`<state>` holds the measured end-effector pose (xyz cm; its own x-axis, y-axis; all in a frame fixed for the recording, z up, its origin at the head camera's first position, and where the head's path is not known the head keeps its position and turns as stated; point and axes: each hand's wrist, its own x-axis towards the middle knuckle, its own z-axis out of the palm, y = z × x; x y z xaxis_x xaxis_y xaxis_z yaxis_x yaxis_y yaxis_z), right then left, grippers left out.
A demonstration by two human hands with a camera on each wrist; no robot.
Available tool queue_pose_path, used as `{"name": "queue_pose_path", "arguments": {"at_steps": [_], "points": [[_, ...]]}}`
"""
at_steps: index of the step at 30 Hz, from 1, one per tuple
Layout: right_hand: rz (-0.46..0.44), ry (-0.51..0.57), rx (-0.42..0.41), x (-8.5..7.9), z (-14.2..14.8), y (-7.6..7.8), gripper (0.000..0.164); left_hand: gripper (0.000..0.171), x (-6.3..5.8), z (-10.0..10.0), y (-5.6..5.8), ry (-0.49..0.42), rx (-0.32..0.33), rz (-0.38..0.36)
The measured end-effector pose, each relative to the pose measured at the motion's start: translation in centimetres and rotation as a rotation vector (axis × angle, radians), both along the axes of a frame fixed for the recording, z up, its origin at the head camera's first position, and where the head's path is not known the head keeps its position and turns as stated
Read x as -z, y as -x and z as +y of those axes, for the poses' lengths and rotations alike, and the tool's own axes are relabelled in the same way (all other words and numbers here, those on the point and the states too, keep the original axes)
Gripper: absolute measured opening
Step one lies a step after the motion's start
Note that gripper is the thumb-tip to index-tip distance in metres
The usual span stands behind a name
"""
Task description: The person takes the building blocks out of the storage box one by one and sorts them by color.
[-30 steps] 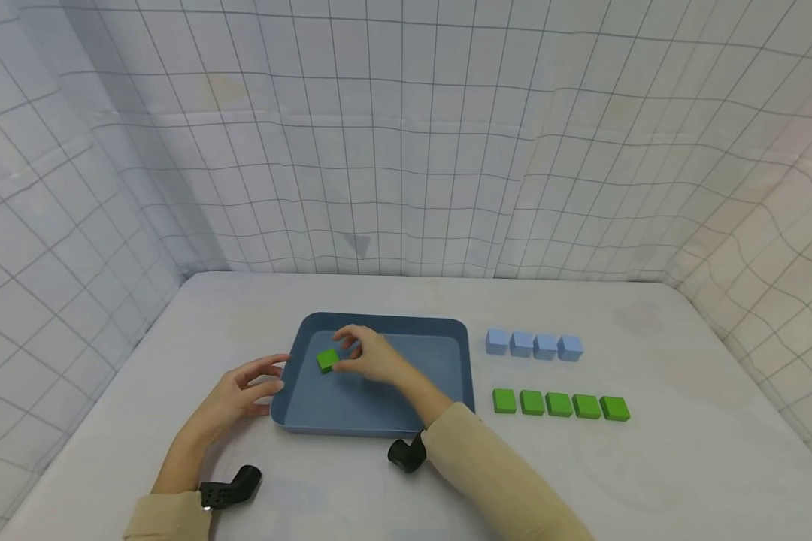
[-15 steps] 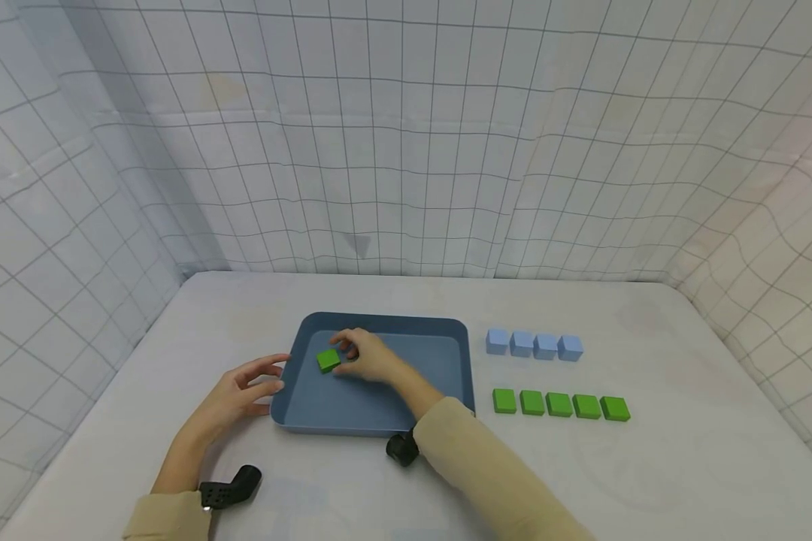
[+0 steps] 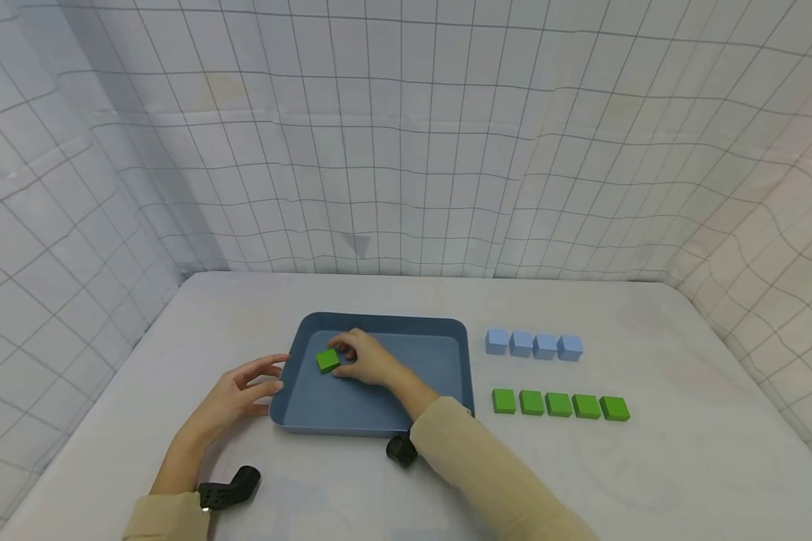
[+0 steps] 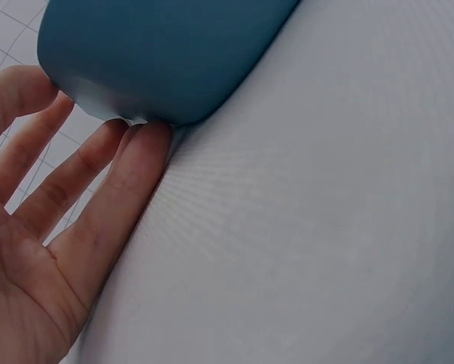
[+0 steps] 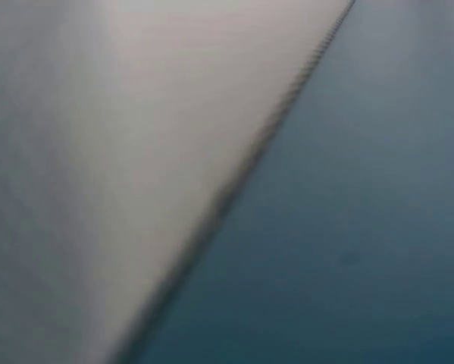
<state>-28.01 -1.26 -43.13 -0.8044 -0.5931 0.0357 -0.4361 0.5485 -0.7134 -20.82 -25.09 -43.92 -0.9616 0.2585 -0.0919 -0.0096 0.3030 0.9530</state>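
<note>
A green block (image 3: 328,361) lies at the left side of the shallow blue-grey tray (image 3: 379,431) in the head view. My right hand (image 3: 371,361) reaches over the tray from the right and pinches the block, thumb at its near corner and a fingertip at its far side. Outside the tray's left wall, my left hand (image 3: 230,394) touches it with spread fingers. In the left wrist view, fingertips (image 4: 154,136) of that hand rest against the tray's outer side (image 4: 158,61). The right wrist view is blurred, with tray surface (image 5: 340,227) but no hand.
To the tray's right, several light blue blocks (image 3: 533,346) form a row on the white table (image 3: 683,466). Nearer stands a row of several green blocks (image 3: 559,404). White gridded cloth (image 3: 406,150) rises behind the table and along both sides.
My right hand's fingers have closed in on the green block, and its forearm has shifted slightly left. The block has turned very slightly. The left hand holds its place.
</note>
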Motion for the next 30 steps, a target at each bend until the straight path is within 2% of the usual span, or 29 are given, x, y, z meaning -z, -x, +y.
{"name": "queue_pose_path", "arguments": {"at_steps": [9,18,30], "points": [[0.037,-0.001,0.030,0.03,-0.09,-0.22,0.037,0.054,0.06,-0.01,0.00,-0.010,0.008,0.004],[0.034,-0.001,0.040,0.14,-0.16,-0.23,0.036,0.054,0.08,-0.07,0.04,0.004,0.002,0.003],[-0.031,0.088,0.069,-0.19,0.07,-0.21,0.034,0.054,0.08,-0.02,0.09,0.012,-0.002,0.002]]}}
